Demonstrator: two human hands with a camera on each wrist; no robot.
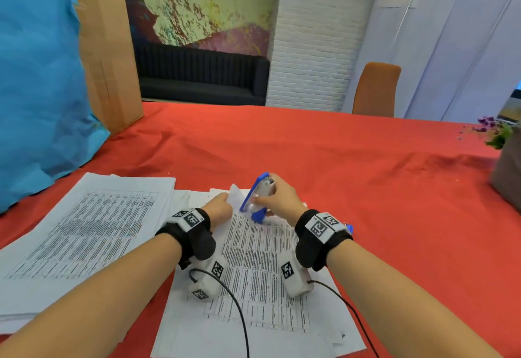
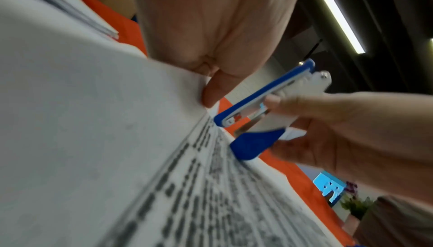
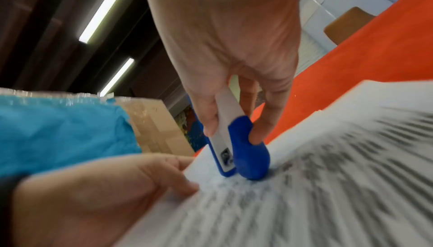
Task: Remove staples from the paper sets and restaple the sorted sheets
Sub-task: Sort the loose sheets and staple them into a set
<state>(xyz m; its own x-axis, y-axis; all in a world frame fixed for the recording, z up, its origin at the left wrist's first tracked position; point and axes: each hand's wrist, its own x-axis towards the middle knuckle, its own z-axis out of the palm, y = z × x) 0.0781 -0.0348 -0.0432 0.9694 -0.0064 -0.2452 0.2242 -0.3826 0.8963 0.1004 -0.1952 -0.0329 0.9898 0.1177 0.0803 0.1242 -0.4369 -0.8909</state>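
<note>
A blue and white stapler [image 1: 258, 197] stands nose-down on the far corner of a printed paper set [image 1: 253, 267] in front of me. My right hand [image 1: 277, 198] grips the stapler [image 3: 230, 139], thumb and fingers curled round its body; its blue top arm is swung apart from the base [image 2: 255, 144]. My left hand [image 1: 220, 208] pinches the upper left corner of the sheets [image 2: 117, 139] just left of the stapler [image 2: 264, 99], lifting a corner of paper. The staple itself is hidden.
A second pile of printed sheets [image 1: 81, 230] lies at the left on the red tablecloth [image 1: 366, 174]. A blue bag [image 1: 36, 81] and a cardboard box [image 1: 110, 47] stand at the back left. A grey pot with a plant [image 1: 504, 166] sits at the right edge.
</note>
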